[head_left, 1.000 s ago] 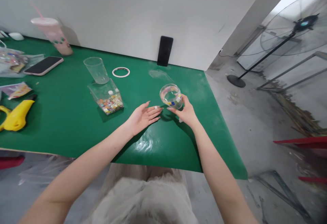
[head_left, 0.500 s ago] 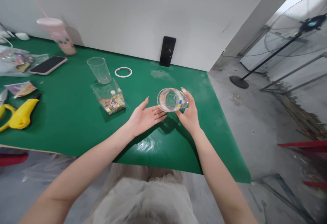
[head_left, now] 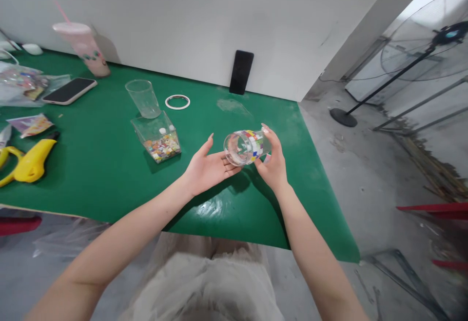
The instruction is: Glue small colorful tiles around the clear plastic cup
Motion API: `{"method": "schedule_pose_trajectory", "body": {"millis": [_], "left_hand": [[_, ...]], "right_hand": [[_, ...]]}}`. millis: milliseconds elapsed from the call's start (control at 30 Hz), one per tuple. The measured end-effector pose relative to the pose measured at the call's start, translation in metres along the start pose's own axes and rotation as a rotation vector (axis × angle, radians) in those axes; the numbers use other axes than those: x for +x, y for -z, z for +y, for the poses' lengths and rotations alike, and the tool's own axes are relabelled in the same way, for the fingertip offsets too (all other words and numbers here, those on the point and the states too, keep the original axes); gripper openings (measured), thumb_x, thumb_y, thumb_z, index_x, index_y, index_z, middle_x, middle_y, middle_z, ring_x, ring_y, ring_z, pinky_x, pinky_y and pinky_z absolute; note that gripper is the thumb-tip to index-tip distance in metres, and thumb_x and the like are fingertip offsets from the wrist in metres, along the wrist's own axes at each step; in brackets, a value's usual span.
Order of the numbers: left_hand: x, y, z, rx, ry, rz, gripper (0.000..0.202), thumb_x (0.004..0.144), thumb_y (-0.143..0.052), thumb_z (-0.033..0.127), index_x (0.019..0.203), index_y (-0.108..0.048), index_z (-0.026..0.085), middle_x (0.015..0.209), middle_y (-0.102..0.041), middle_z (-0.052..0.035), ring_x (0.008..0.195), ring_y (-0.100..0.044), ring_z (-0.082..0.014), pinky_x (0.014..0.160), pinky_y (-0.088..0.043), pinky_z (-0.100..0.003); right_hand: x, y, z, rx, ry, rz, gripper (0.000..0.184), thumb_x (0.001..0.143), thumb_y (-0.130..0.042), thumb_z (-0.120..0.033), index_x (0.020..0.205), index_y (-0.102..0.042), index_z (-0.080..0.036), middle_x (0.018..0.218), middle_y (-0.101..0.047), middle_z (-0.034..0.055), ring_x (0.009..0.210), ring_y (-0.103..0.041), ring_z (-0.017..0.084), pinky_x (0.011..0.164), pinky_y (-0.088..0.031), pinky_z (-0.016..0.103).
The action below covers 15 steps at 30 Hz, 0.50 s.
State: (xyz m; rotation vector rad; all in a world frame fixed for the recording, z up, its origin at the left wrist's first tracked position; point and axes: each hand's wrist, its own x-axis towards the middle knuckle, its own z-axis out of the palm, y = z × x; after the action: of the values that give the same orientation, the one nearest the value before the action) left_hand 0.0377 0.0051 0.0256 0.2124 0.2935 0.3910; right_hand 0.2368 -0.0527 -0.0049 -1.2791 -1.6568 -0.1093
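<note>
My right hand [head_left: 274, 162] grips a clear cup [head_left: 244, 148] by its base end, tilted on its side above the table with the mouth toward the left. Small coloured mosaic tiles [head_left: 257, 143] cover part of the cup's wall. Palm up and fingers stretched out, my left hand [head_left: 209, 169] lies just under the cup's rim; whether its fingertips touch the rim I cannot tell. To the left, a clear square container [head_left: 161, 140] holds many small coloured tiles. Behind it a second clear cup [head_left: 143, 99] stands beside a white ring [head_left: 177, 102].
A black phone [head_left: 241, 72] leans against the wall. On the green table's [head_left: 95, 165] left are a pink tumbler [head_left: 86, 50], another phone [head_left: 69, 91], a yellow tool [head_left: 32, 162], a printed packet [head_left: 31, 125] and plastic bags [head_left: 22, 84]. A standing fan [head_left: 387, 74] is at the right.
The cup in my right hand has turned and tipped further onto its side, showing more of the tiled wall. My left hand stays nearly in place below it.
</note>
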Motion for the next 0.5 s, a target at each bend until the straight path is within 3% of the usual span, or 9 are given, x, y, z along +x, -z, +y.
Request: {"method": "schedule_pose_trajectory", "body": {"millis": [500], "left_hand": [[0.0005, 0.0031, -0.0001, 0.016, 0.025, -0.066, 0.078, 0.089, -0.031, 0.063, 0.136, -0.035, 0.0, 0.12, -0.059, -0.0241, 0.116, -0.055, -0.0316, 0.103, -0.032, -0.044]], "right_hand": [[-0.0005, 0.0008, 0.0013, -0.042, 0.015, -0.01, 0.062, 0.078, -0.057, -0.014, 0.135, -0.034, -0.026, 0.142, -0.044, 0.009, 0.131, -0.042, 0.025, 0.105, -0.039, 0.052]]}}
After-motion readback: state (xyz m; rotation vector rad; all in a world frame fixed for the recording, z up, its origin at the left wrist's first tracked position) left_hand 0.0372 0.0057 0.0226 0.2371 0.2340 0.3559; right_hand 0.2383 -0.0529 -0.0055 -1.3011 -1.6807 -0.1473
